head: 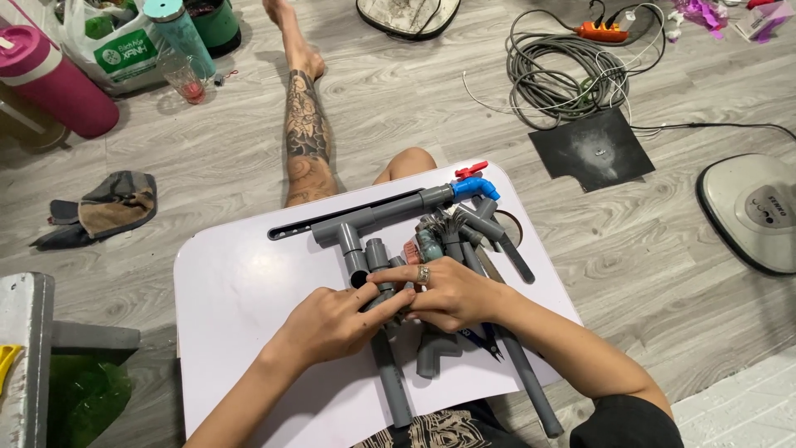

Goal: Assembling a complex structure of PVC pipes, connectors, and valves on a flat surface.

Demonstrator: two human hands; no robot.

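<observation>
White counter (pixel 249 299) carries grey pipe pile, long tee run with blue valve (pixel 475 188) off at 1 o'clock. Grey pipe (pixel 391 373) dead centre, running toward 6. Left hand (pixel 332 325) fingers wrapped on it, right hand (pixel 448 292) fingers pinching fitting end. Tip imo: hold pipe steady, push straight, no wobble.

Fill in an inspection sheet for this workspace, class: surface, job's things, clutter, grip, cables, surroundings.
Surface: small white table, on grey wood-look floor.
Job's things: grey pipe under both hands; long grey pipe assembly with blue valve.
Clutter: heap of grey fittings; elbow fitting.
Grip: left hand and right hand both closed on the grey pipe.
Cables: coiled grey cable, orange power strip.
Surroundings: pink bottle, rag.
</observation>
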